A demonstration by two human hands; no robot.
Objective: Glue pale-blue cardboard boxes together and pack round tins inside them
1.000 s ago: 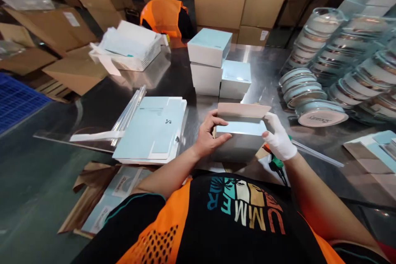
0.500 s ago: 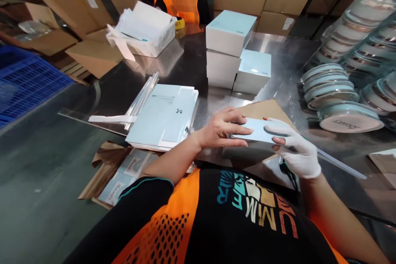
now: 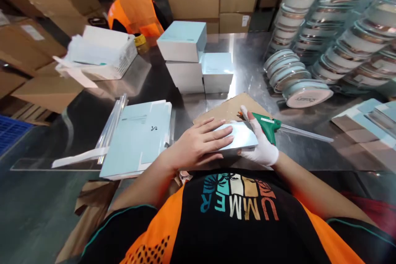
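A small pale blue box (image 3: 243,135) lies in front of me at the table's near edge. My left hand (image 3: 202,140) is bare and rests flat on the box's left part, fingers stretched and slightly apart. On the right end my right hand (image 3: 261,144), in a white glove with bare fingertips, grips the box between its far and near sides. Just beyond that hand a green glue gun (image 3: 268,126) lies with a clear glue stick (image 3: 306,133) in its back. Under the gun and behind the box is a brown cardboard sheet (image 3: 222,109).
Flat pale blue cartons (image 3: 136,132) lie at left beside clear sticks (image 3: 113,126). Finished-looking boxes (image 3: 182,43) are stacked behind. Glass containers (image 3: 293,70) stand in piles at right, near more blue cartons (image 3: 365,119). A white basket (image 3: 123,55) and an orange-vested person (image 3: 136,14) are at back.
The view has swung to the right. My left hand lies flatter across the box, and my right hand has turned to hold its right end. The glue gun now shows on the cardboard.
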